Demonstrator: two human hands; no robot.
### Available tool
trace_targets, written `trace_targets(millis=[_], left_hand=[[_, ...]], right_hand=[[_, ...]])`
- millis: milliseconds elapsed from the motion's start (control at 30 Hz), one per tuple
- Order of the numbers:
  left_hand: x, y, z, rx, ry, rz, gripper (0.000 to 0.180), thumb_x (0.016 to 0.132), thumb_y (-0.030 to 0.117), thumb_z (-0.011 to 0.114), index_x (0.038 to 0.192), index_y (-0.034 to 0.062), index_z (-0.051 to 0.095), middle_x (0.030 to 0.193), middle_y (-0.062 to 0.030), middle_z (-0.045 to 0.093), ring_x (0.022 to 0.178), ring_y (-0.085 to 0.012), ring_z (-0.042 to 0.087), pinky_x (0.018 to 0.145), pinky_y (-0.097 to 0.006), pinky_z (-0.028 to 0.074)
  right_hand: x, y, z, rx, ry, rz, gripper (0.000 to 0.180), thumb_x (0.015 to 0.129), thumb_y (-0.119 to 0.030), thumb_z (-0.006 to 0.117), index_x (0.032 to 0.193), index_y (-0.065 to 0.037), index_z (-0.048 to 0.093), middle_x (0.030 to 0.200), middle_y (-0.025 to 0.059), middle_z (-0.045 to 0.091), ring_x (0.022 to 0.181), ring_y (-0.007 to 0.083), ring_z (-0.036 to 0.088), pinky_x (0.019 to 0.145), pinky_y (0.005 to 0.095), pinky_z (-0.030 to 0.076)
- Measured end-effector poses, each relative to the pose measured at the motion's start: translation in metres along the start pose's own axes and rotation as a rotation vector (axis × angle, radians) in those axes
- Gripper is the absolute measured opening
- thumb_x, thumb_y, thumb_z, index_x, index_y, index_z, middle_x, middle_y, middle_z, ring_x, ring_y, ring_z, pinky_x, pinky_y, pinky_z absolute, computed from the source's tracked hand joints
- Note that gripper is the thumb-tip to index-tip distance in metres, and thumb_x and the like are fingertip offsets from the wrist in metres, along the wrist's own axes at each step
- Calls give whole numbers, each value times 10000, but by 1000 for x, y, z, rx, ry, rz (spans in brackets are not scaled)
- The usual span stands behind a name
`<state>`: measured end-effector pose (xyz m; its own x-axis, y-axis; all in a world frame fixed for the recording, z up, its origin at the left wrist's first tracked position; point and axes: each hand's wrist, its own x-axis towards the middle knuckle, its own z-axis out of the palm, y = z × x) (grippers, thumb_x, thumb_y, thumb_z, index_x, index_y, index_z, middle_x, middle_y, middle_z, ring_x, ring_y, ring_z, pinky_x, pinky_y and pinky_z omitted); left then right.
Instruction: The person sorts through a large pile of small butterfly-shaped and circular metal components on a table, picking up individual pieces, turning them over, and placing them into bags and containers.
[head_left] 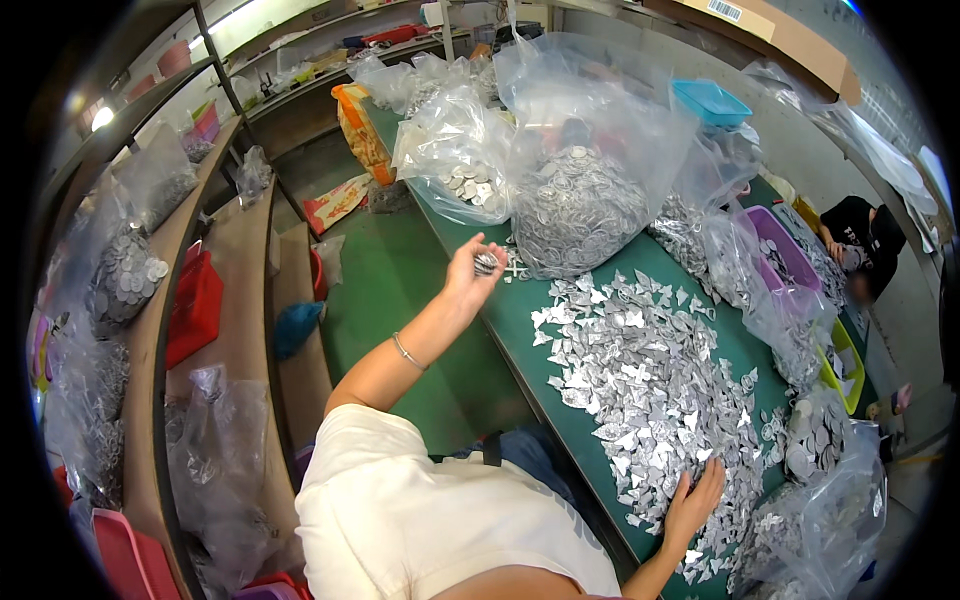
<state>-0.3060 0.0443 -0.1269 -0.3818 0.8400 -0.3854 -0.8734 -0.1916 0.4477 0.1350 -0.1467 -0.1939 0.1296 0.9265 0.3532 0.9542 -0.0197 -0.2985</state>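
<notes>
My left hand (474,272) is raised at the table's edge, its fingers curled round several small silver metal pieces (486,264). Close beside it, more metal pieces (515,265) lie on the table in front of a big clear bag (583,205) filled with similar silver parts. My right hand (694,503) rests with fingers extended on the near part of a wide, loose pile of flat, pointed silver metal pieces (640,380). Nothing shows gripped in it. The pile spreads over the green table (535,345).
Clear bags of metal parts (465,185) line the far end. A purple basket (785,245), a lime-green tray (848,370) and a blue basket (712,100) stand along the right. Another person (862,240) works across the table. Wooden shelves (235,290) with bags and a red bin (195,305) are at left.
</notes>
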Motion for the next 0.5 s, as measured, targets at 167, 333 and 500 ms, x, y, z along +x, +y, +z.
trace_targets(millis=[167, 333, 500], left_hand=[[49, -3, -13, -69, 123, -48, 336, 782, 9, 493, 1109, 36, 422, 914, -141, 468, 763, -252, 515, 741, -427, 508], [110, 49, 59, 58, -88, 303, 169, 791, 89, 508, 925, -11, 529, 864, -120, 531, 815, -249, 543, 729, -407, 491], [123, 32, 65, 307, 154, 737, 202, 792, 76, 491, 957, -13, 566, 954, -111, 562, 824, -208, 557, 705, -342, 467]], right_hand=[[-1, -2, -2, -20, -7, 27, 443, 875, -204, 481, 1245, 21, 386, 1301, 178, 382, 1212, 369, 327, 1012, 452, 238], [-4, -2, -3, -2, -6, 25, 442, 875, -208, 487, 1244, 17, 393, 1299, 172, 388, 1213, 364, 329, 1008, 447, 241], [-6, -2, -2, 10, -3, 37, 471, 848, -200, 511, 1253, 7, 393, 1296, 176, 389, 1223, 360, 322, 1014, 449, 227]])
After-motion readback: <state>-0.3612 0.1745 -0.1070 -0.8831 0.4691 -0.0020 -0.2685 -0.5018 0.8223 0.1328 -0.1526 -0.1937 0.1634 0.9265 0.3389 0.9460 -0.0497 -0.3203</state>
